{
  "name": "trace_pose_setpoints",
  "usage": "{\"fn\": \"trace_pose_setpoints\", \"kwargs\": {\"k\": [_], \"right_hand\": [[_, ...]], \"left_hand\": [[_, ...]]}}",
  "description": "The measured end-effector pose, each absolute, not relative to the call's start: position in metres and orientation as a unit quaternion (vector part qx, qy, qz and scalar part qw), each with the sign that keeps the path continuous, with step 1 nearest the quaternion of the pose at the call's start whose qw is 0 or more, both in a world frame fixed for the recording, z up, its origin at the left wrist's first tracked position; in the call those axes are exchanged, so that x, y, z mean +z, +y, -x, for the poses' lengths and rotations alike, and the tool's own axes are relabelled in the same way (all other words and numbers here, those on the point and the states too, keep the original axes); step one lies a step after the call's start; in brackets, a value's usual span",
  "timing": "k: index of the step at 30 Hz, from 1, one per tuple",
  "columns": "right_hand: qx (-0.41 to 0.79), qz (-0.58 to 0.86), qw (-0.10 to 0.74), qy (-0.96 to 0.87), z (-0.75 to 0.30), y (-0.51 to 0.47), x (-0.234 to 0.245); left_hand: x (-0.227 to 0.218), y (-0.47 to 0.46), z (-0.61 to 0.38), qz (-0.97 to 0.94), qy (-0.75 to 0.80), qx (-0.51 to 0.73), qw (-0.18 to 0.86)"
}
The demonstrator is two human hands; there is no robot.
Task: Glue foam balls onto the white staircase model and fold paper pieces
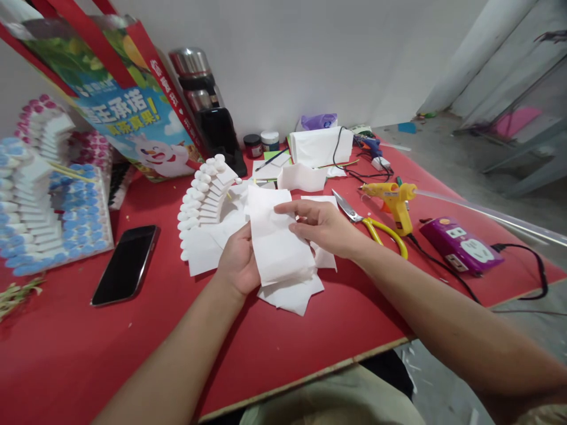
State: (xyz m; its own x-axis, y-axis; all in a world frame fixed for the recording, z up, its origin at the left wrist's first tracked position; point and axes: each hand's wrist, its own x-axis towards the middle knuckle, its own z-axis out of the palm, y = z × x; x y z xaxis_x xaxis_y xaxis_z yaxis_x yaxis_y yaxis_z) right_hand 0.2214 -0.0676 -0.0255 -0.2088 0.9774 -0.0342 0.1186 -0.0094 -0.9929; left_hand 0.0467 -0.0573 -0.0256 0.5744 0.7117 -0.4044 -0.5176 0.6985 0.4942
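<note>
Mid-frame, the left hand (240, 261) supports paper (283, 255); its fingers are hidden, grip unclear. Over it, fingers spread, is the right hand (328, 227).

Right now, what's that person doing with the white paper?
The person's left hand holds the white paper above the red table, and the right hand has its fingers at the sheet's upper part. Yellow-handled scissors and a yellow glue gun lie to the right.
</note>
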Motion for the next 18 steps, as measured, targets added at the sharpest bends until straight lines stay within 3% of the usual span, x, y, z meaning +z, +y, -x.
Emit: {"fn": "trace_pose_setpoints", "kwargs": {"k": [18], "right_hand": [[0.510,0.501,0.391,-0.580,-0.2217,-0.0643,-0.0270]], "left_hand": [[-0.0277,-0.0573,-0.0453,-0.157,0.280,0.366,0.874]]}}
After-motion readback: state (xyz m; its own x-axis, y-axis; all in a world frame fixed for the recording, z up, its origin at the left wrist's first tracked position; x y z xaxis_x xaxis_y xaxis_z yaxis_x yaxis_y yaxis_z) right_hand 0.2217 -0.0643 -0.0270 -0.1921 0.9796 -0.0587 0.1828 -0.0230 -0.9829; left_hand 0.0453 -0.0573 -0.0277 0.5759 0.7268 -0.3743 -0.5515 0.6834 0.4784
